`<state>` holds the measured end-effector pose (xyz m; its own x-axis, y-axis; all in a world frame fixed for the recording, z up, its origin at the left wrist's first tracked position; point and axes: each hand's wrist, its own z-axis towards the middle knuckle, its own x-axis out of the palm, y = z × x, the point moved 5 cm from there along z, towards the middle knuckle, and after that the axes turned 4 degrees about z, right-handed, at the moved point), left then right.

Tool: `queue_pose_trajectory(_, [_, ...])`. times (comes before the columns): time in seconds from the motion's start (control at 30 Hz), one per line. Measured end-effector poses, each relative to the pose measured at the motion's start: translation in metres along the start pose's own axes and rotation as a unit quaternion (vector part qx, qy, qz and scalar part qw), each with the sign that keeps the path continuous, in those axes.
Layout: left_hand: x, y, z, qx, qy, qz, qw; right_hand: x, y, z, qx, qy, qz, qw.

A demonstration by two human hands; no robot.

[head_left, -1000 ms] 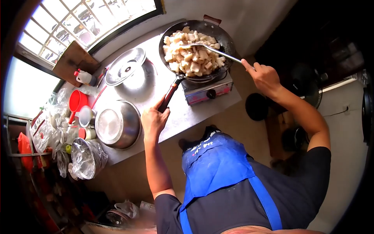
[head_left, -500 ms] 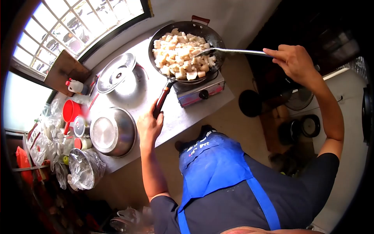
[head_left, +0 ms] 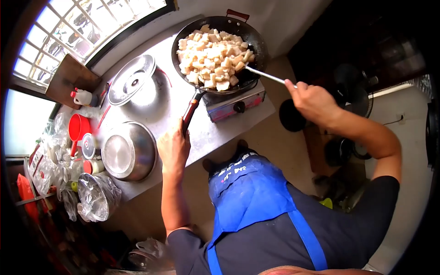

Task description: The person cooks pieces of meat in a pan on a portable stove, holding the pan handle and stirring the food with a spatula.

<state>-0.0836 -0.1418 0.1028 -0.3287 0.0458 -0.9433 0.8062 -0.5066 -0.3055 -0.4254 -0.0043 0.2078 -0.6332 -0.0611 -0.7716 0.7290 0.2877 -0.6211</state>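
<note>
A dark wok (head_left: 255,37) full of pale, chunky pieces of food (head_left: 210,56) sits on a portable gas stove (head_left: 233,106). My left hand (head_left: 173,144) is closed around the wok's wooden handle (head_left: 191,111). In my right hand (head_left: 313,101) is the end of a long metal spatula (head_left: 268,75), its shaft slanting down to the left into the wok. The spatula's head is hidden among the pieces at the right side of the heap.
On the counter (head_left: 201,141) are an upturned metal basin (head_left: 129,151), a round metal lid (head_left: 132,80), a red ladle (head_left: 79,127), a bottle (head_left: 83,97) and plastic bags. A wooden board (head_left: 73,81) leans by the barred window. Dark pots stand at the right.
My right hand has moved down and left, and the spatula slants more steeply. The food has shifted slightly within the wok. My left hand keeps its hold on the handle.
</note>
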Motion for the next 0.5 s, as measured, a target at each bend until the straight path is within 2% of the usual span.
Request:
queue_pose_trajectory(0.03, [0.002, 0.003, 0.0, 0.014, -0.016, 0.001, 1.0, 0.011, 0.01, 0.007, -0.006, 0.0, -0.002, 1.0])
queue_pose_trajectory(0.2, [0.003, 0.007, 0.001, 0.035, -0.022, 0.018, 0.999, 0.045, 0.036, 0.032, 0.104, -0.062, 0.078, 0.99])
queue_pose_trajectory(0.4, [-0.004, 0.003, 0.0, 0.018, -0.015, 0.002, 1.0, 0.058, 0.027, 0.037, 0.173, -0.05, 0.176, 0.968])
queue_pose_trajectory(0.47, [-0.005, 0.0, 0.001, 0.009, -0.011, -0.002, 1.0, 0.077, 0.015, 0.027, 0.131, -0.054, 0.34, 0.929])
queue_pose_trajectory(0.5, [-0.004, 0.001, 0.0, -0.007, -0.001, -0.008, 1.0, 0.082, 0.001, 0.026, 0.138, 0.0, 0.451, 0.882])
